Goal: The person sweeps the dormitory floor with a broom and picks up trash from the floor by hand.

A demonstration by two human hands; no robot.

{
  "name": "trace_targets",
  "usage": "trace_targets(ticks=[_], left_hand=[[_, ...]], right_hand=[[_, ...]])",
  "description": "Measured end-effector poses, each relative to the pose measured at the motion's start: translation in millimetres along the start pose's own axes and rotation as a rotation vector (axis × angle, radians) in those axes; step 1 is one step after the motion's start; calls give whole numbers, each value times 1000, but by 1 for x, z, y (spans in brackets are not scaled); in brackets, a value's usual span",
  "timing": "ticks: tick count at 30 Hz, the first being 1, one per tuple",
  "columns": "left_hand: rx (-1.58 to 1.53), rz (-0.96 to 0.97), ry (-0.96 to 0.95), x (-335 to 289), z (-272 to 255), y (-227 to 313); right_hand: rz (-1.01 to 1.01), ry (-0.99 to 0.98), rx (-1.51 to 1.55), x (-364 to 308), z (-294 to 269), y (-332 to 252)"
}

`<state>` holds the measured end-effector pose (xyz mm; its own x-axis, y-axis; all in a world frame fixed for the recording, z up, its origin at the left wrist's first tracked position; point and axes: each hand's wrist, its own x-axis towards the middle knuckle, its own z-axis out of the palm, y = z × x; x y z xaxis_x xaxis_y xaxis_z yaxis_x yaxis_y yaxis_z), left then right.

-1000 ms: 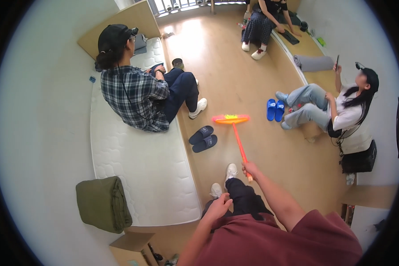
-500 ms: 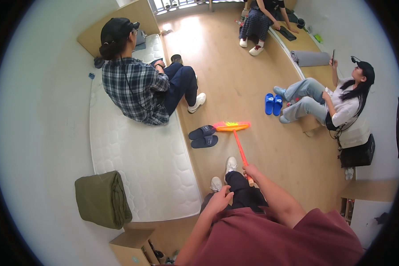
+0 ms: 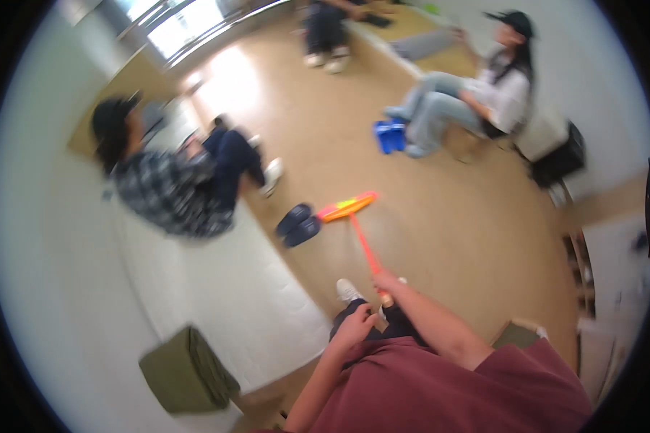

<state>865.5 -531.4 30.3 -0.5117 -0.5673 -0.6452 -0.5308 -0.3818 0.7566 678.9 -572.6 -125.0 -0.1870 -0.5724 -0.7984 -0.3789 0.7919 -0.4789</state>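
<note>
My right hand (image 3: 387, 281) is closed round the orange handle of a broom (image 3: 364, 242). The broom's orange head with pink and yellow bristles rests on the wooden floor ahead of me, its left end close against a pair of dark slippers (image 3: 299, 226). In front of my waist, above my dark trousers, hangs my left hand (image 3: 355, 325); its fingers are loosely bent and apart, with nothing seen in them. The picture is smeared by motion.
On the left, a person in a checked shirt (image 3: 172, 189) sits on a white mattress (image 3: 245, 303) beside a folded green blanket (image 3: 188, 372). To the right, a person in jeans (image 3: 440, 108) sits near blue slippers (image 3: 390, 136). Another person's legs (image 3: 326, 36) show farther back.
The view has swung to the right, so the room appears turned and shifted left. My right hand still grips the broom, whose head stays beside the dark slippers.
</note>
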Motion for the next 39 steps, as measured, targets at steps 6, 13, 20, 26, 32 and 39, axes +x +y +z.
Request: trace_targets(ticks=[6,13,20,26,32,39], left_hand=[[175,-94,-251,25,33,50],[303,-344,-854,20,235,145],[203,-587,-894,32,409,92],[670,-250,-1036,21,538,112],[750,-277,-1143,39,626,167],[434,-498,-1102,128,699,239]], right_hand=[[48,103,355,-66,-16,35],[116,410,849,-178,-87,211],[232,477,1318,-247,-123,356],[65,393,1757,-343,-187,441],[145,669,1482,-323,-248,511],[112,553,1397,-265,-378,554]])
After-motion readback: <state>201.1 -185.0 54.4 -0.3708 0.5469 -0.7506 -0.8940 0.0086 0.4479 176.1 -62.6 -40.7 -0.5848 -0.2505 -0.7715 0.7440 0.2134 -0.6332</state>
